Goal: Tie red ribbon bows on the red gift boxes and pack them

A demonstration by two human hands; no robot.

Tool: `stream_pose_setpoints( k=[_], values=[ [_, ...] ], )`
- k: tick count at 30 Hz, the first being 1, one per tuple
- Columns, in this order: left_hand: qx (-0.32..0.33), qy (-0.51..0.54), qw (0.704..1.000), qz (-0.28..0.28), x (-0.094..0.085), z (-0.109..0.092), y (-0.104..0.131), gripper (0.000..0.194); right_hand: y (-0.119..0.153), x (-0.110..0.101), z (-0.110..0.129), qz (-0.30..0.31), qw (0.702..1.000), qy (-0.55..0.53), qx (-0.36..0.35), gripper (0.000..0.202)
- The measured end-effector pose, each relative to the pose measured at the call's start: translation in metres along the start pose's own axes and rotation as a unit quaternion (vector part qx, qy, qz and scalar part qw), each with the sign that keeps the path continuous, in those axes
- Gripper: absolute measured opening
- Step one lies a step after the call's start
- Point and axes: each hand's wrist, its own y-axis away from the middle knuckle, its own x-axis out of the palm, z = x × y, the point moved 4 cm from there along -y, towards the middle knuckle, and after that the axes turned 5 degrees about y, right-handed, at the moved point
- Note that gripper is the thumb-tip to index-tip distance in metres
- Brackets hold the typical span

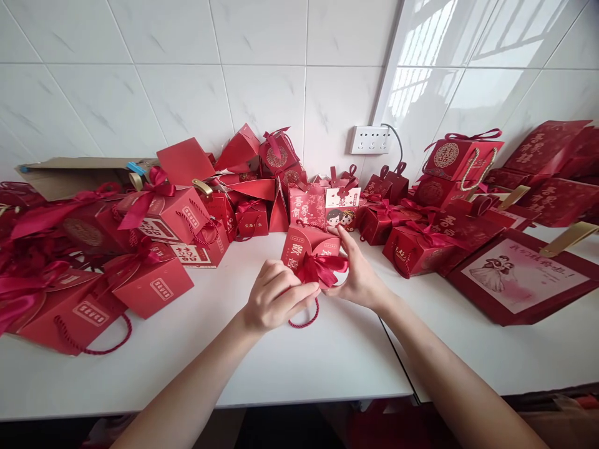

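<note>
On the white counter [299,368], or just above it abt the middle, there's a small red box [297,243] w/ a satin bow [322,269]. L hand [274,296] has its grip pinching the box's near edge by the bow, can't tell if ribbon's caught too. R hand [358,274] clasps the other side btwn thumb & fingers. Red cord [306,324] loops out below. More gift boxes [152,287] L & R, plus a socket strip [369,140] on the wall [262,93].

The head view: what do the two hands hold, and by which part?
A red box: the right hand holds its right side; the left hand seems to pinch its bow.
</note>
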Motion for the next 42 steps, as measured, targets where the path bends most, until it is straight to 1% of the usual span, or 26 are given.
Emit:
stream_pose_setpoints(
  k=[3,11,17,20,24,29,31,32,33,34,35,36,37,38,39,40,41,42],
  values=[
    [0.009,-0.011,1.000,-0.018,-0.006,-0.008,-0.007,0.011,0.001,-0.001,0.004,-0.021,0.999,-0.024,-0.011,0.113],
    [-0.006,-0.022,0.999,-0.028,-0.018,-0.023,-0.013,0.013,0.003,-0.002,0.013,-0.065,0.996,-0.047,-0.041,0.119],
    [-0.007,-0.020,0.999,-0.027,-0.019,-0.024,-0.014,0.009,0.002,-0.002,0.014,-0.052,0.997,-0.041,-0.042,0.119],
    [-0.003,-0.021,0.999,-0.028,-0.019,-0.024,-0.014,0.010,0.002,-0.002,0.013,-0.042,0.998,-0.037,-0.030,0.121],
    [0.002,-0.023,0.999,-0.027,-0.017,-0.021,-0.013,0.010,0.003,-0.001,0.010,-0.029,0.999,-0.030,-0.013,0.118],
    [0.009,-0.028,0.999,-0.027,-0.015,-0.021,-0.012,0.010,0.003,-0.001,0.011,-0.035,0.999,-0.024,-0.027,0.118],
    [-0.003,-0.018,0.999,-0.029,-0.013,-0.020,-0.013,0.008,0.002,-0.002,0.012,-0.036,0.999,-0.020,-0.029,0.116],
    [-0.027,-0.004,0.999,-0.037,-0.013,-0.017,-0.013,0.005,0.002,-0.002,0.012,-0.036,0.999,-0.015,-0.027,0.116],
    [-0.067,0.012,0.996,-0.053,-0.013,-0.012,-0.013,0.003,0.002,-0.003,0.011,-0.037,0.999,-0.007,-0.025,0.115],
    [-0.127,0.028,0.989,-0.075,-0.013,-0.004,-0.011,0.002,0.002,-0.004,0.011,-0.041,0.999,0.002,-0.022,0.114],
    [-0.207,0.043,0.973,-0.097,-0.013,0.007,-0.008,0.005,0.002,-0.004,0.009,-0.046,0.999,0.013,-0.020,0.113],
    [-0.299,0.057,0.945,-0.116,-0.012,0.020,-0.002,0.007,0.002,-0.005,0.008,-0.052,0.998,0.022,-0.019,0.112],
    [-0.393,0.069,0.908,-0.130,-0.010,0.033,0.007,0.010,0.002,-0.006,0.006,-0.058,0.998,0.028,-0.018,0.112],
    [-0.485,0.085,0.861,-0.126,-0.006,0.046,0.017,0.014,0.002,-0.007,0.004,-0.066,0.997,0.027,-0.015,0.112],
    [-0.555,0.106,0.816,-0.122,-0.001,0.057,0.028,0.017,0.002,-0.008,0.003,-0.076,0.997,0.019,-0.005,0.112],
    [-0.603,0.126,0.780,-0.108,0.005,0.065,0.039,0.021,0.002,-0.009,0.002,-0.094,0.995,0.002,0.012,0.112],
    [-0.638,0.128,0.755,-0.084,0.010,0.072,0.048,0.025,0.001,-0.011,0.001,-0.119,0.992,-0.027,0.039,0.110],
    [-0.656,0.124,0.742,-0.052,0.016,0.077,0.056,0.027,0.000,-0.014,0.001,-0.146,0.984,-0.072,0.078,0.106]
  ],
)
